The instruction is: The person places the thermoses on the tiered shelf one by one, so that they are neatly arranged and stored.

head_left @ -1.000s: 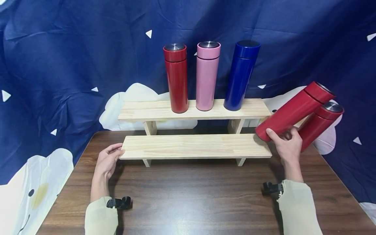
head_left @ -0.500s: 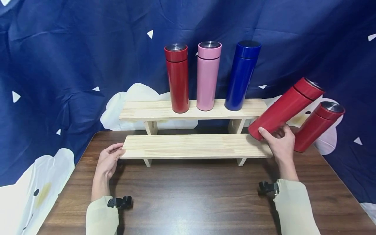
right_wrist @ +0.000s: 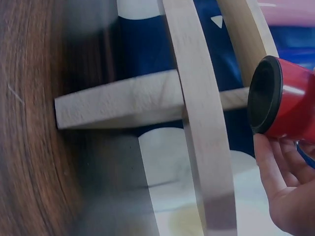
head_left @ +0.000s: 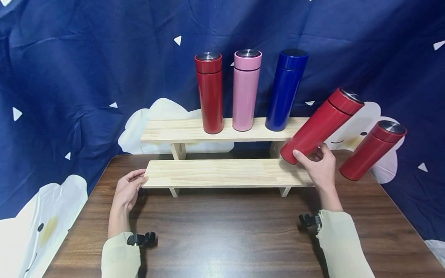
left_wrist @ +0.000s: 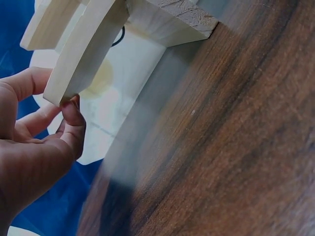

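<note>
My right hand [head_left: 319, 168] grips a red vacuum flask [head_left: 321, 125] low on its body. The flask leans with its steel-topped lid up to the right, and its base is over the right part of the lower shelf board. In the right wrist view its dark base [right_wrist: 264, 96] shows above the board, apart from it. At the other end, my left hand [head_left: 126, 191] pinches the left end of the two-tier wooden shelf's lower board [head_left: 215, 173]; the left wrist view shows the fingers [left_wrist: 74, 123] at that board end.
On the upper board [head_left: 167, 129] stand a red flask [head_left: 210, 96], a pink flask [head_left: 245, 96] and a blue flask [head_left: 286, 92]. Another red flask [head_left: 372, 152] stands on the brown table [head_left: 222, 235] right of the shelf. A dark blue patterned cloth [head_left: 104, 58] hangs behind.
My right hand has carried the red flask leftward over the lower board, away from the other red flask at the right, and the flask is a bit more upright. My left hand stays at the board's end.
</note>
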